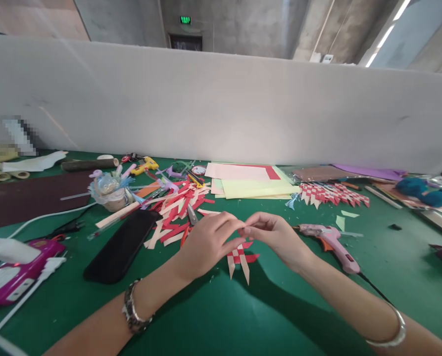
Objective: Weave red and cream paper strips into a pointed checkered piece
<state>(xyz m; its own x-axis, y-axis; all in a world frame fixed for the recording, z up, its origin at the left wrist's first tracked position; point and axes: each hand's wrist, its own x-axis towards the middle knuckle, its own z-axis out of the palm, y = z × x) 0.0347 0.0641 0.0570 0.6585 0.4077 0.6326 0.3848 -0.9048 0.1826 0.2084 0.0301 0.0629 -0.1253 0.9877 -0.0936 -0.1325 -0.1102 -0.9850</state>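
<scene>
Two hands meet over the middle of the green table (243, 316), toward its near edge. The left hand (206, 242) and the right hand (276, 235) touch fingertip to fingertip, both pinching the top of a small weave (240, 258) of red and pale paper strips. The weave hangs just below the fingers, its loose ends pointing down and almost touching the mat.

The weave looks very light, thin and limp; I judge it creases or tears easily, and the strips may slide out of place if pulled. The crossing at its middle, where the strips overlap, seems the safest place to pinch, not the free ends.

Left of the hands lies a pile of strips (178, 207), just beside the left hand, and a black case (122, 247) nearer the left edge. A pink glue gun (330, 240) lies just right of the right hand, its cord running toward the near right corner. Paper sheets (250, 183) and a finished woven band (332, 194) lie toward the far edge, before a white partition (221, 109).

Bare mat lies between the hands and the near edge, so there is room to lower or draw the weave back. Sideways room is tight: the strips on one side, the glue gun on the other.
</scene>
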